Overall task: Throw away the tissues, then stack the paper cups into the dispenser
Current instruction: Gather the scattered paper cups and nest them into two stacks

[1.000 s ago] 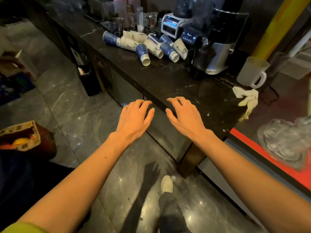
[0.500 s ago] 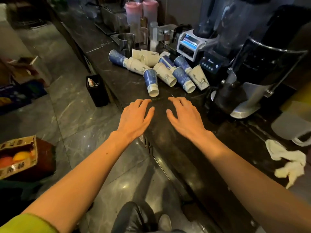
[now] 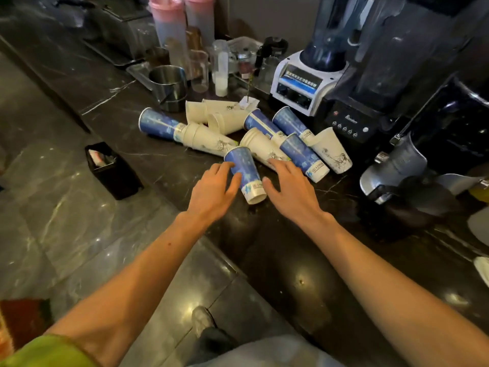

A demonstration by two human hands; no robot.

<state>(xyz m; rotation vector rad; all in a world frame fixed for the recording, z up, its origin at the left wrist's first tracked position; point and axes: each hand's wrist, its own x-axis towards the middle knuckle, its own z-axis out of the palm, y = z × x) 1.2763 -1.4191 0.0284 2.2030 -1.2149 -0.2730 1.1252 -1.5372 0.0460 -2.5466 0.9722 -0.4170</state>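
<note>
The blender jar [image 3: 328,27] runs off the top edge. At the right edge of the worktop [image 3: 264,250], a white scrap [image 3: 482,266], possibly a tissue, is cut by the frame. The left hand [image 3: 211,192] covers part of the nearest blue paper cup [image 3: 246,168].

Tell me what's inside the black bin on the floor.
Pale crumpled scraps, white and pinkish, show near the rim of the black bin. Its dark walls hide anything deeper.

Dark marble counter [image 3: 111,83], glossy grey stone floor [image 3: 66,234]; small black bin [image 3: 113,172], dim light
</note>
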